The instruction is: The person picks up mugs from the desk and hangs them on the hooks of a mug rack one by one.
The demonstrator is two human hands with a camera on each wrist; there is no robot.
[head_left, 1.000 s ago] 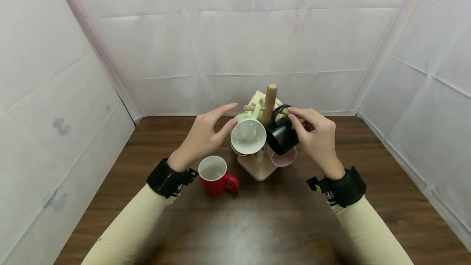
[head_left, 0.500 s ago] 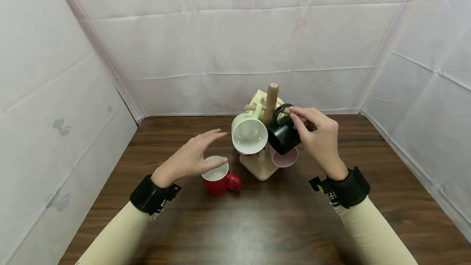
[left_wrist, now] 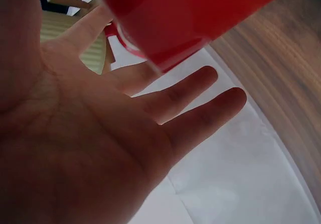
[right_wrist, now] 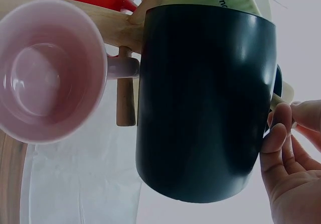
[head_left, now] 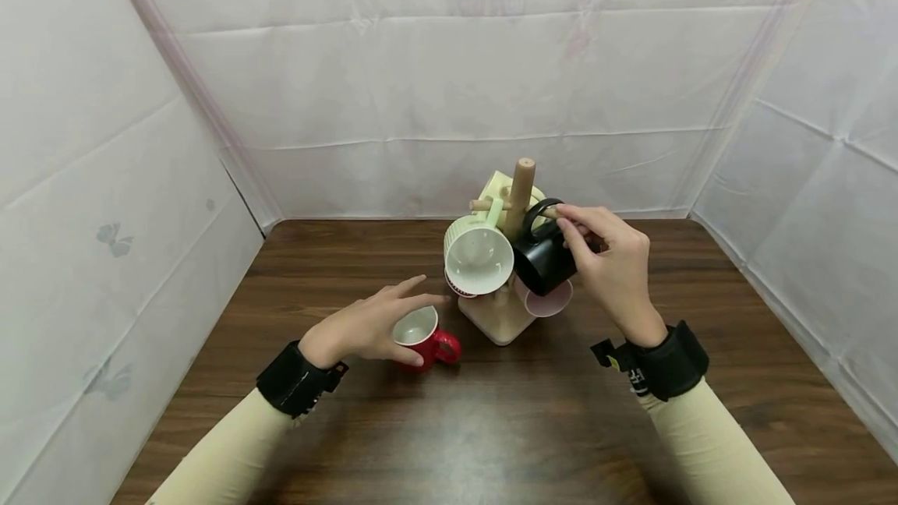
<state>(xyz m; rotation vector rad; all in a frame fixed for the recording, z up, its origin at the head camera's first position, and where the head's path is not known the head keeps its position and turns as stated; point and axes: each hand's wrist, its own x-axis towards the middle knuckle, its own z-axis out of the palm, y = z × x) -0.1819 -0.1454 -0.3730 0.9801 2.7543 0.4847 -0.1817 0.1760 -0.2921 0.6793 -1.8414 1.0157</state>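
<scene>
A wooden mug tree point(head_left: 522, 185) stands on the table with a black mug point(head_left: 544, 262) hanging on its right peg. My right hand point(head_left: 613, 256) pinches the tip of that peg point(right_wrist: 277, 101) between thumb and fingers, beside the black mug's handle. To the left of the tree's base, a red mug point(head_left: 429, 347) stands upright, its handle pointing right. My left hand point(head_left: 361, 326) is spread around the red mug's left side, thumb low and fingers extended, hiding part of it. In the left wrist view the fingers are straight and the red mug point(left_wrist: 185, 23) lies beyond them; contact is unclear.
A pale green mug point(head_left: 480, 259) hangs on the tree's left, with a red-patterned mug point(head_left: 459, 287) partly hidden below. A yellow mug point(head_left: 496, 182) hangs behind, a pink mug point(head_left: 549, 301) lower right. White sheeting point(head_left: 449, 84) walls the brown table point(head_left: 491, 427).
My left hand has moved from beside the pale green mug down and toward me, to the red mug. My right hand has kept its pinch on the peg.
</scene>
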